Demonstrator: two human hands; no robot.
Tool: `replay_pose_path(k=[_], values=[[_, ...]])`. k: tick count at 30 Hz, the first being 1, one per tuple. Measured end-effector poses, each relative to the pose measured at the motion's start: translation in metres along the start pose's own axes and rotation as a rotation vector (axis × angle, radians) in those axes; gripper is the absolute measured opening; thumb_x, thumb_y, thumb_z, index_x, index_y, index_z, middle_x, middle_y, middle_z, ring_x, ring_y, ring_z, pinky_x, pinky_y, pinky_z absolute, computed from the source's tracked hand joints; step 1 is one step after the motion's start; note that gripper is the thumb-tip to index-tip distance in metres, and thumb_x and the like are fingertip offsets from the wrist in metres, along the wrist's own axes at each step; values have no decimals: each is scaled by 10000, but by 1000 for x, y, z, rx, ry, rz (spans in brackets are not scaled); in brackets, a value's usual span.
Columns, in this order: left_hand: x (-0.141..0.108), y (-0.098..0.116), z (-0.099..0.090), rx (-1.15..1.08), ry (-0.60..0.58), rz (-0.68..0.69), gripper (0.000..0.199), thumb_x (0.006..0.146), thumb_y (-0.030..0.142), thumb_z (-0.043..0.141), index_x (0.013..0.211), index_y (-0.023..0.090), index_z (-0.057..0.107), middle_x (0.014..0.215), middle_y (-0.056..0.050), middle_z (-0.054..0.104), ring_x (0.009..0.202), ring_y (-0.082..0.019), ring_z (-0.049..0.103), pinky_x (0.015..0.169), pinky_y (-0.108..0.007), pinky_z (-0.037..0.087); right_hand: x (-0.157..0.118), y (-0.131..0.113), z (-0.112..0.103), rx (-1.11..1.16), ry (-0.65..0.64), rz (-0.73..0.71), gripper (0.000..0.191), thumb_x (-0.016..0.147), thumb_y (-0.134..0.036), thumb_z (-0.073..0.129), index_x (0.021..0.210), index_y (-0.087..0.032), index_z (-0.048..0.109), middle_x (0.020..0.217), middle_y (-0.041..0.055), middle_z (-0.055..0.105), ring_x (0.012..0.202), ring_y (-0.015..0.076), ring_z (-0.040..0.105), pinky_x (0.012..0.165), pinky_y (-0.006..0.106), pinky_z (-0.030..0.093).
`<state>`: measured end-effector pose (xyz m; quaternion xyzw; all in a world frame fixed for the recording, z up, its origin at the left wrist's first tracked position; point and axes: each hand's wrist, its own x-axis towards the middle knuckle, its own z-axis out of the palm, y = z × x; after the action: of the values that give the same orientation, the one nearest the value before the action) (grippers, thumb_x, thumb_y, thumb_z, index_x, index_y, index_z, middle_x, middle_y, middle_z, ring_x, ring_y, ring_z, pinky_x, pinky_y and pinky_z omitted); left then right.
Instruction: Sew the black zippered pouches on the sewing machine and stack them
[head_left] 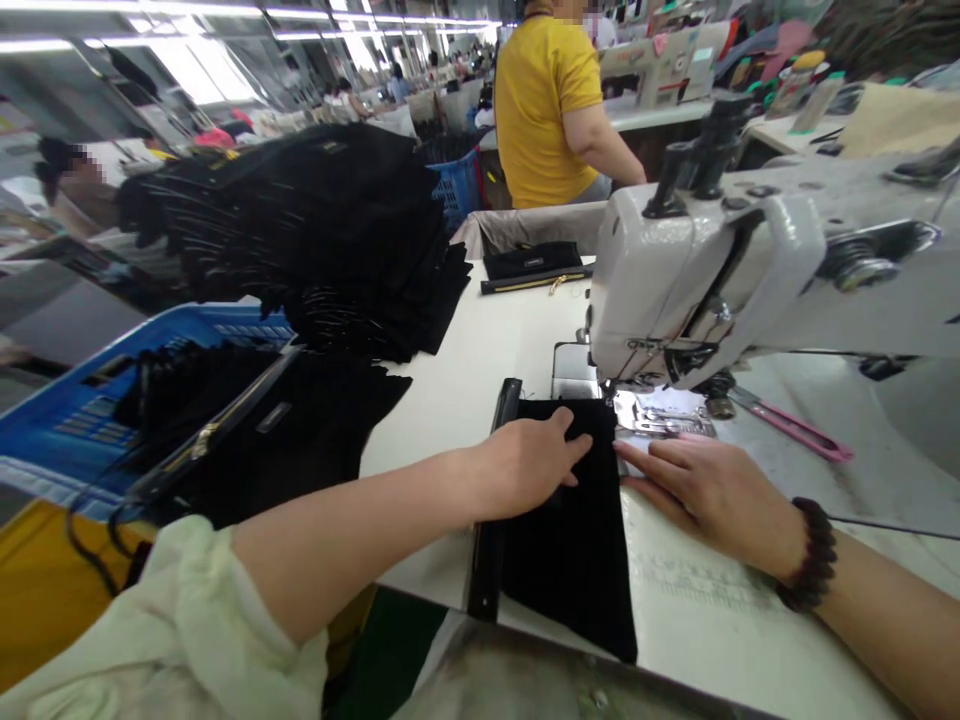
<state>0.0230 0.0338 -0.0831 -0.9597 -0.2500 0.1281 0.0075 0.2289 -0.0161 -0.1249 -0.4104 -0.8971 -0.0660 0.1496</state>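
Observation:
A black fabric piece [574, 570] with a dark strip along its left side lies on the white sewing table [679, 600], its top edge at the needle of the sewing machine [750, 270]. My left hand [532, 462] rests on the upper part of the fabric, fingers apart and pressing it flat. Just right of the needle area, my right hand [697, 490] lies on the table with fingers stretched out, the tips at the fabric's right edge. A dark beaded bracelet [811, 555] is on the right wrist.
Pink-handled snips [802, 430] lie right of the needle. Behind are a black pouch [532, 260] and a zipper strip [525, 284]. At left rise a large black fabric stack [300, 220] and a blue basket [67, 400]. A person in a yellow shirt [544, 100] stands beyond the table.

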Motion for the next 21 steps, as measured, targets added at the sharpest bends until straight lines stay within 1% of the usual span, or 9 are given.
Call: replay_pose_path(k=[2,5,10,13,15,17,19,21], values=[[-1,4,2,-23,0,-14,458,839,377,442,1239,158,401,1107,-151,459,646,-148,597,520,-223,430,0,0,-1,11,-2,-1,327,896,-325,334,923,-143,605,585,10,514,533,128,460,505,269,298],[-1,3,4,-53,19,-27,475,843,385,431,1254,152,381,1111,-146,444,672,-152,596,538,-224,431,1,0,-1,12,2,-17,324,899,-320,333,881,-146,605,583,8,512,537,124,466,509,264,303],[-2,1,5,-104,36,-23,475,842,365,443,1256,140,384,1122,-148,429,762,-175,593,605,-241,445,1,0,-4,15,7,-103,279,896,-276,355,903,-130,592,566,-5,493,507,108,446,503,258,299],[-3,-1,5,-146,66,-14,456,842,367,441,1232,130,423,1097,-139,453,780,-175,585,648,-253,455,0,-2,-7,19,42,-170,236,887,-241,383,935,-118,578,572,-9,497,513,107,449,530,263,313],[-3,-3,4,-189,96,-3,418,846,344,445,1202,126,457,1058,-116,483,791,-161,573,687,-247,456,-1,-6,-6,14,54,-181,242,883,-256,390,983,-115,560,589,-6,512,523,113,459,539,267,316],[-3,-6,5,-234,133,1,363,855,314,434,1162,130,491,1021,-93,507,819,-153,561,719,-242,453,-1,-12,-4,9,17,-136,285,877,-284,392,1054,-106,527,625,6,541,542,126,480,544,274,319],[-1,-7,7,-262,165,-40,355,859,320,422,1151,129,490,1029,-89,512,844,-162,557,728,-259,460,1,-18,-2,-8,-48,-52,326,854,-296,421,1095,-91,500,663,21,572,563,143,505,549,284,320],[2,-6,11,-262,204,-109,412,845,357,434,1180,118,452,1068,-105,501,870,-187,554,737,-296,466,3,-21,-2,-28,-120,17,300,815,-275,470,1047,-92,524,667,23,589,566,156,521,551,294,318]])
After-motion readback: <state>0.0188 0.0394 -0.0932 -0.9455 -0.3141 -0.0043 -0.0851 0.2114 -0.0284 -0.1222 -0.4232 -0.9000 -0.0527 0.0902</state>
